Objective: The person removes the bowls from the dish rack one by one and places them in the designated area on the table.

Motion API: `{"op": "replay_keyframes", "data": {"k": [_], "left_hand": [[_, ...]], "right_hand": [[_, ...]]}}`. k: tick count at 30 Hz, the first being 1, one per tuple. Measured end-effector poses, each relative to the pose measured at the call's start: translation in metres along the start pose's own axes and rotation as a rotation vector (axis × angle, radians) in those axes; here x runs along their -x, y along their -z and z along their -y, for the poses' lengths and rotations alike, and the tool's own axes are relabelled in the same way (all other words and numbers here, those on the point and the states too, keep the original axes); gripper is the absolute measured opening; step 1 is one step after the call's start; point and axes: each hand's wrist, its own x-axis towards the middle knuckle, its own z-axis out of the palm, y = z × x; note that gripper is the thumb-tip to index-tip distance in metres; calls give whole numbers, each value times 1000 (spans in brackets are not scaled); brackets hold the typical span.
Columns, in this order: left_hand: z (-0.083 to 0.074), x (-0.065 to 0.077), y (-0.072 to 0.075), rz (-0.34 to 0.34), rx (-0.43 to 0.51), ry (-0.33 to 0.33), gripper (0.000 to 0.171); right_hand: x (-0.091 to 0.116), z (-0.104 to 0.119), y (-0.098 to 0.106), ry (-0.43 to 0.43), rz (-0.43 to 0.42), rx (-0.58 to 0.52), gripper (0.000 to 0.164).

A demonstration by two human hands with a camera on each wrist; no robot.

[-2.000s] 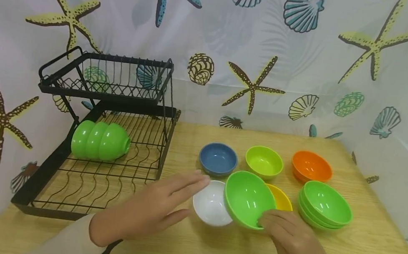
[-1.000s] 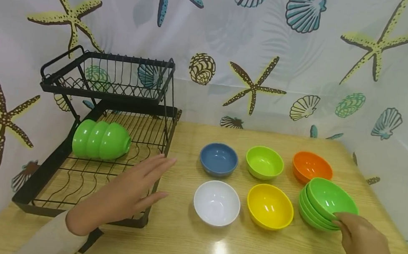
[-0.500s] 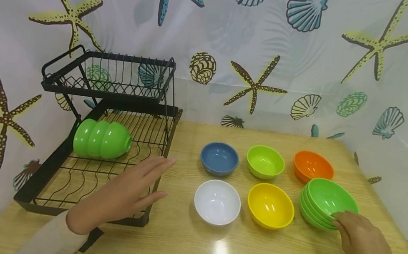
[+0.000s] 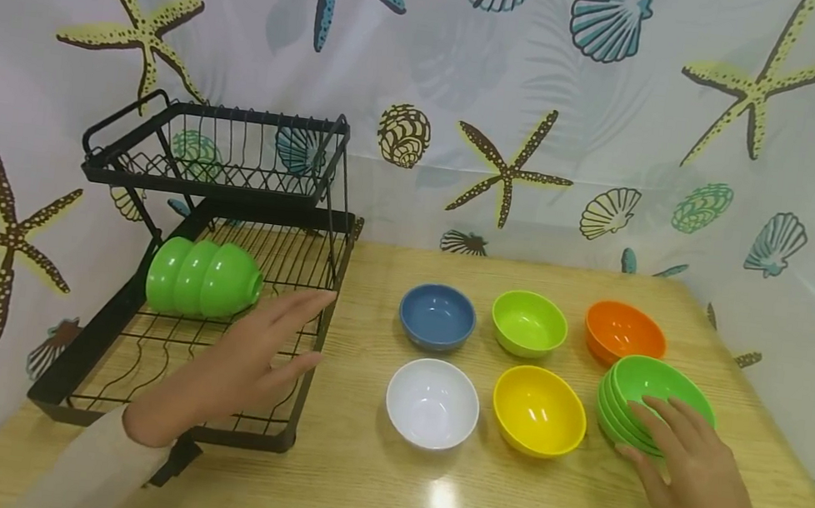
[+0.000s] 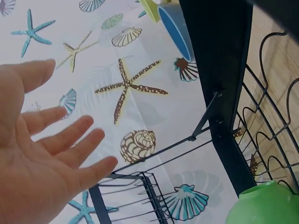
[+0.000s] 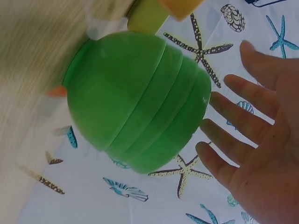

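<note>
My right hand [image 4: 692, 471] hovers with spread fingers over the near side of a stack of green bowls [image 4: 620, 408] at the right of the table. In the right wrist view the nested green bowls [image 6: 135, 93] sit just off its fingertips, nothing held. My left hand [image 4: 237, 360] is extended over the front right part of the black dish rack [image 4: 289, 433], fingers straight and thumb apart. The left wrist view shows that left hand [image 5: 51, 154] holding nothing. Several green bowls [image 4: 201, 279] stand on edge in a row in the rack's lower tier.
Between rack and stack are a blue bowl [image 4: 437, 318], a lime bowl [image 4: 528, 325], an orange bowl [image 4: 625, 333], a white bowl [image 4: 431, 405] and a yellow bowl [image 4: 539, 411]. The rack's raised upper tier [image 4: 215, 152] stands at the back left. A shell-patterned curtain [image 4: 430, 55] hangs behind.
My right hand carried a green bowl rightward from above the white and yellow bowls, set it on the stack and let go. My left hand drew back leftward over the rack.
</note>
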Motion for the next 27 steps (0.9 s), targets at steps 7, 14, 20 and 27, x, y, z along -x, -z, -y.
{"op": "replay_keyframes", "data": {"k": [7, 14, 20, 27], "left_hand": [[11, -5, 9, -68, 51, 159, 61], [26, -13, 22, -10, 36, 309, 54], [54, -16, 27, 51, 2, 438, 59], [87, -12, 32, 115, 9, 580, 65]], "right_hand": [[-5, 13, -9, 71, 22, -66, 68], [-6, 22, -12, 82, 93, -71, 64], [-5, 27, -15, 89, 118, -76, 57], [-8, 35, -19, 103, 152, -66, 63]]}}
